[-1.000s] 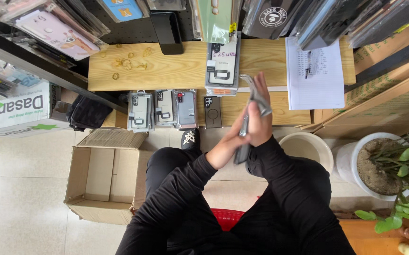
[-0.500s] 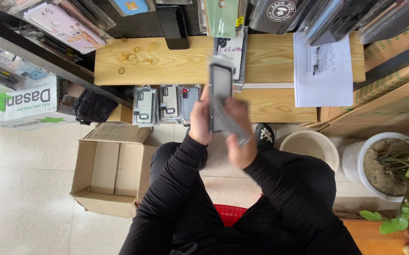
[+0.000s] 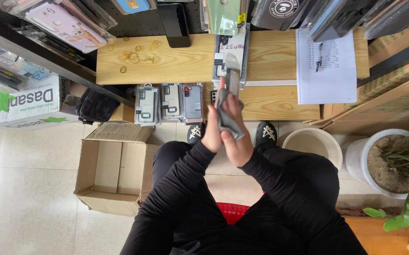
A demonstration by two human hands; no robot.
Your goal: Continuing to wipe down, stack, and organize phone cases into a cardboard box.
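My left hand [image 3: 212, 130] and my right hand [image 3: 237, 138] are pressed together in front of me, above my knees. Between them they grip a narrow dark phone [image 3: 233, 81] wrapped partly in a grey cloth [image 3: 225, 118]. The phone's upper end sticks out past my fingers towards the wooden shelf [image 3: 176, 61]. A stack of packaged phone cases [image 3: 227, 52] lies on the shelf just beyond it.
Three phone cases [image 3: 169, 101] hang at the lower shelf's front edge. An open cardboard box [image 3: 112, 172] stands on the tiled floor to my left. A white bucket [image 3: 312, 144] and a potted plant [image 3: 396, 167] stand to the right. A paper sheet [image 3: 326, 66] lies on the shelf.
My hands have come closer together and turned the phone edge-on, with the cloth now wrapped around its lower part. The camera view shifted slightly.
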